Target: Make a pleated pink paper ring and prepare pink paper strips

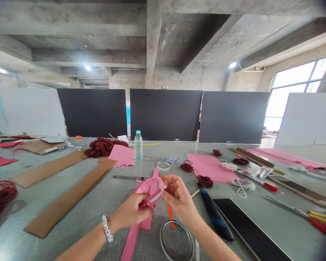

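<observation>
My left hand (133,212) grips a folded, roundish pink paper piece (143,187) over the table's middle. Along its right side runs a white strip (157,197), seemingly double-sided tape. The thumb and fingers of my right hand (179,195) pinch together at the strip's upper end. Below the hands lie pink paper strips (130,241) and an orange cutter (169,212), partly hidden by my right hand. A large roll of tape (162,237) rests near my right forearm. Behind the pink piece lies a metal ruler (127,178).
A water bottle (138,145) stands upright at the back. Brown cardboard strips (70,197) and dark red yarn (103,146) are on the left. On the right are a black phone (247,226), a dark blue-handled tool (214,212), scissors (301,212) and pink sheets (212,167).
</observation>
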The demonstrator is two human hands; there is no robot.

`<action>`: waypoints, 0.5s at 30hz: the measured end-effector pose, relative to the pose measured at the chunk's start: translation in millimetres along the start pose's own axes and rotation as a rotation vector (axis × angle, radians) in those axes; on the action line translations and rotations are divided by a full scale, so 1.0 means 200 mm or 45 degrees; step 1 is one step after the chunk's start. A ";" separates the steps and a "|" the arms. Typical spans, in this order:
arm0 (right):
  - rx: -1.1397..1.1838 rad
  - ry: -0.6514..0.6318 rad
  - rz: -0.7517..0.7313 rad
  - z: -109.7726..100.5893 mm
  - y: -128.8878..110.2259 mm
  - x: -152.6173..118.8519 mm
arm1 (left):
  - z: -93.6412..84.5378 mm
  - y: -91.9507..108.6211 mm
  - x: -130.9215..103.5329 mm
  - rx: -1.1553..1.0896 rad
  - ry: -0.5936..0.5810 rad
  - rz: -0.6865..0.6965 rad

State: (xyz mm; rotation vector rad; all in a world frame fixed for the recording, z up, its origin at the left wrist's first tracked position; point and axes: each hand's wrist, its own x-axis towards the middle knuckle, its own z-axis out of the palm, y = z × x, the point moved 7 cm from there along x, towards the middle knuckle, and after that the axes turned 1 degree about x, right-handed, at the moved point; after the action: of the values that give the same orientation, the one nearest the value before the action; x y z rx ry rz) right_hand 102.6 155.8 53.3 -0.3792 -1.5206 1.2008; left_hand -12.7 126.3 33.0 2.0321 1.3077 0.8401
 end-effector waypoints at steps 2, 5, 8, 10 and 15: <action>-0.001 -0.004 -0.007 0.00 0.00 0.00 | 0.00 0.00 0.00 0.000 -0.002 -0.002; -0.009 -0.002 -0.005 0.00 0.00 0.00 | 0.00 0.00 0.00 0.004 0.005 -0.003; -0.013 -0.005 0.021 0.01 0.00 0.00 | -0.01 0.01 0.00 0.000 0.002 0.000; -0.013 -0.005 0.046 0.01 0.01 0.00 | -0.01 0.01 0.00 -0.006 -0.001 0.000; -0.020 0.013 0.037 0.00 0.03 0.00 | 0.01 -0.02 0.00 -0.102 -0.025 -0.047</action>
State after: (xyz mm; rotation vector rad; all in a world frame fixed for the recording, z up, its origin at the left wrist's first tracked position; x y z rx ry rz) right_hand 100.8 158.3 48.5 -0.4189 -1.5209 1.2083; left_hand -14.3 127.7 28.6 1.9438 1.2764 0.8400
